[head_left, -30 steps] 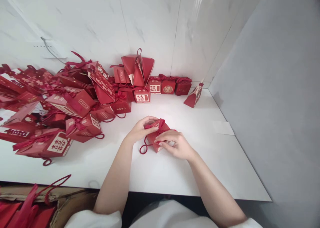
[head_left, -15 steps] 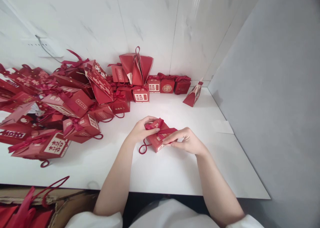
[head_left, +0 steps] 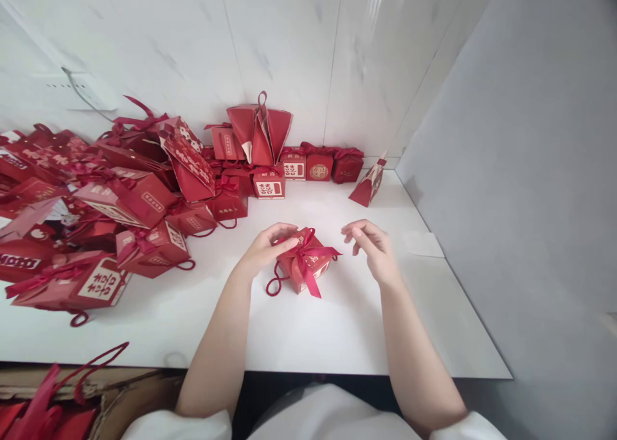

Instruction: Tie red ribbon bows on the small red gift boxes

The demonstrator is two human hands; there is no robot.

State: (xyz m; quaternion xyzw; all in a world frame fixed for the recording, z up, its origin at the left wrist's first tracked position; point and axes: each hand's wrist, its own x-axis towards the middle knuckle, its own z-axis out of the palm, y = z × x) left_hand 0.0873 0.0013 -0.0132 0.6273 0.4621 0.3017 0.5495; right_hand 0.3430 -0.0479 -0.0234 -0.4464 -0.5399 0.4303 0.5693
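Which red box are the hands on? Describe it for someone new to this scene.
On the white table, away from the red heap at left, one small red gift box sits alone near the front. The left hand touches it. Unlike its neighbours, its ribbon bow trails loose across the front.

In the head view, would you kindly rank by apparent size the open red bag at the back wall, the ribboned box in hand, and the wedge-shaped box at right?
1. Open red bag.
2. Ribboned box, though it is nearer the camera.
3. Wedge-shaped box.

The left hand (head_left: pixel 264 250) hides the gift box's (head_left: pixel 303 268) nine o'clock side, while red boxes (head_left: pixel 29 189) at nine o'clock run off the picture's edge.
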